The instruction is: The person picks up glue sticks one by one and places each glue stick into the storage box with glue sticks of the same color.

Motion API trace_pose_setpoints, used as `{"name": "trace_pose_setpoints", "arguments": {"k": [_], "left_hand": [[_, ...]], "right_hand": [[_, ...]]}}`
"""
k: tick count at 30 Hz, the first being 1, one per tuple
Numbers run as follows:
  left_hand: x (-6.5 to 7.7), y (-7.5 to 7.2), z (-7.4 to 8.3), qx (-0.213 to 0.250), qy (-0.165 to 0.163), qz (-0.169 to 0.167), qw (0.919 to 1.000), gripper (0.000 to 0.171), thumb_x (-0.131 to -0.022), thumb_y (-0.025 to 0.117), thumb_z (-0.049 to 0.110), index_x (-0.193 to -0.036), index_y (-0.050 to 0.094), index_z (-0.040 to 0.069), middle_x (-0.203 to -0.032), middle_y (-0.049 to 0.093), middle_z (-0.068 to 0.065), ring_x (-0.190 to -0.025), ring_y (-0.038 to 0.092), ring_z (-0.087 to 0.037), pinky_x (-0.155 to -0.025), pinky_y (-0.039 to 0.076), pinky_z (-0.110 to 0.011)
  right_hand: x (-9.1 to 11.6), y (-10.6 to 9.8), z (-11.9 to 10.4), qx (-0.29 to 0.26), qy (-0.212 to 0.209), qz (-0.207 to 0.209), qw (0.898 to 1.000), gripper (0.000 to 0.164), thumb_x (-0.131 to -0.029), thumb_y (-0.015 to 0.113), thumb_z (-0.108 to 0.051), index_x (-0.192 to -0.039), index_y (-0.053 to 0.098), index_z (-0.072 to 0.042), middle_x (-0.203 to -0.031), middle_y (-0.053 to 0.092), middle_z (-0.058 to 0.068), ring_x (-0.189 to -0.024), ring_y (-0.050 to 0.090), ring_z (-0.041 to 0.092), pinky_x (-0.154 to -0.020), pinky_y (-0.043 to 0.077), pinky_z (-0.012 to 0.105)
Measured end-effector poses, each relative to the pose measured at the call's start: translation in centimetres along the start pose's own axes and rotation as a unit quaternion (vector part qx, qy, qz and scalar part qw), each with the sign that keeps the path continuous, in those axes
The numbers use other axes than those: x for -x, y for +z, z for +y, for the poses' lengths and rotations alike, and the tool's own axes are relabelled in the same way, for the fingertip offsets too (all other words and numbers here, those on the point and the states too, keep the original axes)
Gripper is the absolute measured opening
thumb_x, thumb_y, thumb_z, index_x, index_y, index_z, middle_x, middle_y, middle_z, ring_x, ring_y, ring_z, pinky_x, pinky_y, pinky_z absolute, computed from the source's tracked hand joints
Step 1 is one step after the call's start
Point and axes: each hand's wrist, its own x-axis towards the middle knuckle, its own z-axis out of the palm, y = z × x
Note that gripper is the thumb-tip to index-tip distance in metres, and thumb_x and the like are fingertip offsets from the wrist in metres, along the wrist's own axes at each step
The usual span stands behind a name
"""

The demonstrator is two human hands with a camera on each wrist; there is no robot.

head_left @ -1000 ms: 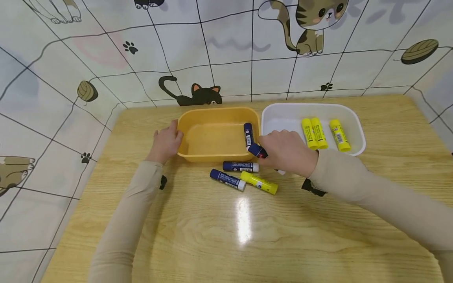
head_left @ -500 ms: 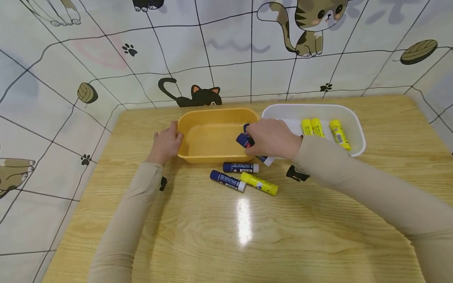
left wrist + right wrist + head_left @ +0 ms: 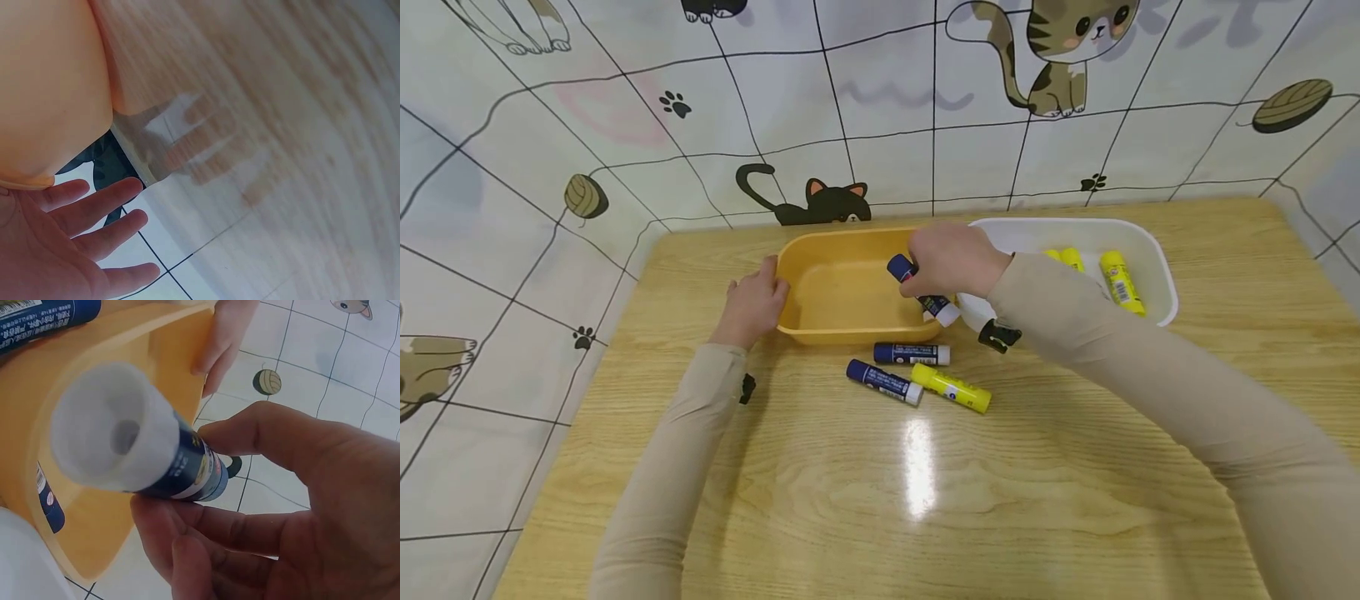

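Observation:
My right hand (image 3: 958, 258) pinches a navy-blue glue stick (image 3: 936, 305) between thumb and fingers, over the right end of the orange basin (image 3: 842, 336). Its hollow white end (image 3: 103, 428) faces the camera in the right wrist view. Inside the basin lies another blue glue stick (image 3: 50, 500), mostly hidden behind my right hand in the head view. At the basin's left rim rests my left hand (image 3: 751, 302), its fingers (image 3: 100, 203) extended and spread along the outside in the left wrist view.
On the table in front of the basin lie two blue glue sticks (image 3: 912, 354) (image 3: 883, 382) and a yellow glue stick (image 3: 951, 388). A white basin (image 3: 1167, 287) stands to the right with three yellow glue sticks (image 3: 1122, 282) in it. A cat-patterned wall covering (image 3: 887, 108) rises behind.
My right hand has moved left and away from me with the blue glue stick, from the basin's front right corner to over its right end. My left hand has stayed at the rim.

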Motion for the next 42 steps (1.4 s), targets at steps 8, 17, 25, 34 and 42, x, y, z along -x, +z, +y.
{"name": "trace_pose_setpoints", "arguments": {"k": [8,17,25,34,42], "left_hand": [[0.1,0.0,-0.2,-0.002,0.003,0.004,1.0,0.052,-0.1,0.029,0.023,-0.145,0.029,-0.003,-0.136,0.047,-0.03,-0.122,0.046,-0.048,-0.107,0.017,-0.064],[0.0,0.0,-0.4,0.005,0.01,0.009,0.9999,0.052,-0.1,0.03,0.021,-0.145,0.029,-0.005,-0.133,0.047,-0.033,-0.114,0.05,-0.05,-0.101,0.034,-0.056],[0.1,0.0,-0.3,0.009,0.01,0.004,0.9999,0.051,-0.1,0.029,0.022,-0.145,0.028,-0.004,-0.127,0.052,-0.032,-0.113,0.052,-0.047,-0.1,0.037,-0.054],[0.1,0.1,-0.1,0.003,0.009,-0.001,1.0,0.05,-0.101,0.03,0.022,-0.144,0.028,-0.003,-0.12,0.055,-0.032,-0.106,0.055,-0.045,-0.096,0.039,-0.054],[0.1,0.1,0.0,0.006,0.012,0.003,0.9999,0.049,-0.101,0.032,0.021,-0.143,0.028,-0.003,-0.114,0.056,-0.032,-0.103,0.056,-0.045,-0.093,0.041,-0.055]], "right_hand": [[-2.5,-0.3,0.2,-0.014,0.015,-0.049,0.999,0.041,-0.086,0.064,-0.031,-0.057,0.039,-0.015,-0.051,0.039,-0.004,-0.046,0.038,0.011,-0.044,0.021,0.023],[-6.0,0.3,0.0,-0.044,0.067,-0.095,0.992,0.024,-0.088,0.06,-0.031,-0.081,0.05,-0.011,-0.066,0.063,0.002,-0.054,0.062,0.013,-0.049,0.037,0.024],[-8.2,1.3,0.7,-0.063,0.089,-0.133,0.985,0.023,-0.087,0.058,-0.022,-0.068,0.056,-0.01,-0.051,0.058,0.001,-0.04,0.054,0.008,-0.047,0.041,0.022],[-10.0,2.2,0.6,-0.032,0.103,-0.147,0.983,0.019,-0.083,0.06,-0.019,-0.078,0.069,-0.003,-0.046,0.057,-0.003,-0.036,0.052,0.004,-0.045,0.037,0.019],[-10.8,3.2,0.3,-0.009,0.091,-0.173,0.981,0.012,-0.079,0.06,-0.012,-0.071,0.066,-0.005,-0.045,0.053,-0.004,-0.035,0.046,0.003,-0.041,0.034,0.016]]}}
